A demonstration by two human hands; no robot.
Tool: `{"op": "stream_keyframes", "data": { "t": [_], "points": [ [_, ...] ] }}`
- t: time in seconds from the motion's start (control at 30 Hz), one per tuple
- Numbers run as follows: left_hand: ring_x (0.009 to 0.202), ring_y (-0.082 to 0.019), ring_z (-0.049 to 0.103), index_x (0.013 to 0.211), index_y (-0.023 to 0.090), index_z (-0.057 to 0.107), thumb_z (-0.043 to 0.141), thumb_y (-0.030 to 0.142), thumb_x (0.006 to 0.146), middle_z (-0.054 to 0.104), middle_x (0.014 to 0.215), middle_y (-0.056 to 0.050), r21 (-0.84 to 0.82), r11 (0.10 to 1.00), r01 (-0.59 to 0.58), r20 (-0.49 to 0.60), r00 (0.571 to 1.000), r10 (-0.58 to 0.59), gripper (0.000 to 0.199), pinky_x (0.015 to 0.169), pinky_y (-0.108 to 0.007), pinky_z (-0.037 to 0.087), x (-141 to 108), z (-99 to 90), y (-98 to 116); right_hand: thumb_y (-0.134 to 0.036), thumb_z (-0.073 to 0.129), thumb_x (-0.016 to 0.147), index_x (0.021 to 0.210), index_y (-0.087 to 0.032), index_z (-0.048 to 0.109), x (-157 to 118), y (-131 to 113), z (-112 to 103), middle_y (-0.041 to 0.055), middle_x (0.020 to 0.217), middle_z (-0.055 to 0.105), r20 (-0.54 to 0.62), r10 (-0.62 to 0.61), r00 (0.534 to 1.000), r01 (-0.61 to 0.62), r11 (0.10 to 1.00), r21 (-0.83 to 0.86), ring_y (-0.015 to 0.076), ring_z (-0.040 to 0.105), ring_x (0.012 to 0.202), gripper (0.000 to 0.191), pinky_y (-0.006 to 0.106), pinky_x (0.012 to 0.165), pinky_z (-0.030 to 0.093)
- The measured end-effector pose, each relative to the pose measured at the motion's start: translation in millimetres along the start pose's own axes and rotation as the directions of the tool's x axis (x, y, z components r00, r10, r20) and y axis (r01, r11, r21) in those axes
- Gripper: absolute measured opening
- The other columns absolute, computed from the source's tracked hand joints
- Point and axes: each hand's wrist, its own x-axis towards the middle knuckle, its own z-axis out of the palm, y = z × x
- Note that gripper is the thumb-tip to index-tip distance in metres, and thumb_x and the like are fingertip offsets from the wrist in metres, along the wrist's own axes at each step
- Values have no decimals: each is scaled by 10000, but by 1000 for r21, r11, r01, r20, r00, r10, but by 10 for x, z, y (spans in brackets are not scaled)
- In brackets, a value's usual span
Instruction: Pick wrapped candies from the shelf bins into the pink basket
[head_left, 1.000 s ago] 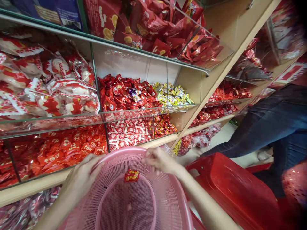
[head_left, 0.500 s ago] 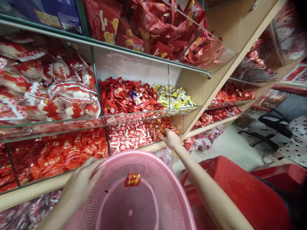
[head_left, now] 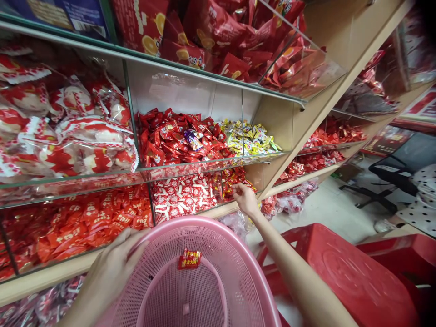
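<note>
My left hand (head_left: pixel 112 263) is closed over the left rim of a pink plastic mesh basket (head_left: pixel 254 268). Inside the basket lie red-and-gold wrapped candies (head_left: pixel 190 259), small and close together. My right hand (head_left: pixel 244 199) is at the front of a low shelf bin, beside a pile of red-and-gold wrapped candies (head_left: pixel 235 176). Its fingers are curled inward, and whatever they pinch is too small to make out. Just left of that pile are red-and-white wrapped candies (head_left: pixel 184 193).
Above, a glass-fronted shelf holds red packets (head_left: pixel 170 141) and yellow packets (head_left: pixel 255 136). Bagged red-and-white sweets (head_left: pixel 78 131) fill the left bin. A wooden divider (head_left: pixel 313 118) slants at the right. Red plastic stools (head_left: pixel 340 272) stand near my right forearm. A person in polka-dot clothing (head_left: pixel 422 195) is at far right.
My right hand has shifted slightly right and down, with its fingers drawn back a little from the candy pile. My left hand stays on the basket rim. The view has moved slightly.
</note>
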Motion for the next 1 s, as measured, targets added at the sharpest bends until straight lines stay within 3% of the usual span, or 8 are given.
{"op": "stream_keyframes", "data": {
  "t": [0.1, 0.27, 0.47, 0.7, 0.83, 0.93, 1.0],
  "points": [
    [990, -219, 579, 1165, 211, 615, 407, 540, 856, 569, 1103, -64, -18, 999, 33, 16, 999, -32, 497, 953, -373, 363, 6, 1, 28, -286, 523, 725, 860, -137, 625, -16, 28, -62, 70, 793, 671, -37, 52, 998, -45, 984, 170, 163, 604, 709, 226, 297, 700, 480],
    [1011, -221, 575, 1142, 216, 628, 405, 557, 844, 580, 1098, -67, -11, 999, 37, 20, 999, -37, 505, 963, -361, 359, 8, -7, 68, -419, 595, 688, 929, -133, 596, -128, -41, -157, 54, 752, 659, -78, 163, 984, -122, 918, 378, 155, 611, 667, 374, 280, 605, 479],
    [1012, -233, 573, 1146, 197, 628, 405, 580, 814, 570, 1118, -77, -17, 997, 77, 33, 997, -76, 553, 965, -374, 356, 22, -23, 81, -319, 728, 599, 924, -156, 585, -357, -317, -210, -5, 730, 630, -51, 309, 950, -185, 686, 704, 118, 620, 629, 390, 245, 602, 480],
    [978, -219, 580, 1130, 203, 636, 417, 574, 833, 575, 1059, -69, -22, 1000, 18, 5, 1000, -18, 523, 932, -374, 375, 14, -3, 32, -323, 714, 645, 973, -158, 598, -584, -587, -226, -5, 782, 623, 38, 255, 966, -201, 652, 731, 116, 637, 631, 385, 264, 643, 511],
    [937, -191, 590, 1154, 200, 618, 430, 482, 882, 578, 1027, -52, 24, 997, -73, -22, 997, 73, 435, 880, -346, 396, -6, 8, 8, -349, 708, 675, 1015, -165, 606, -739, -709, -236, -11, 784, 607, 91, 223, 971, -218, 657, 722, 112, 638, 632, 400, 264, 647, 519],
    [927, -175, 590, 1152, 222, 616, 448, 438, 890, 578, 1027, -33, 44, 995, -90, -38, 995, 91, 379, 868, -328, 400, -7, 18, 8, -355, 684, 717, 1039, -180, 607, -933, -796, -183, -14, 757, 615, 207, 169, 964, -266, 680, 683, 114, 639, 626, 375, 272, 651, 530],
    [930, -173, 592, 1140, 230, 622, 450, 444, 887, 580, 1033, -24, 36, 997, -62, -34, 997, 64, 374, 877, -326, 398, -2, 22, 22, -374, 674, 730, 1014, -179, 605, -1083, -822, -95, -10, 743, 622, 337, 134, 932, -331, 692, 642, 122, 644, 613, 351, 282, 637, 536]
  ]
}}
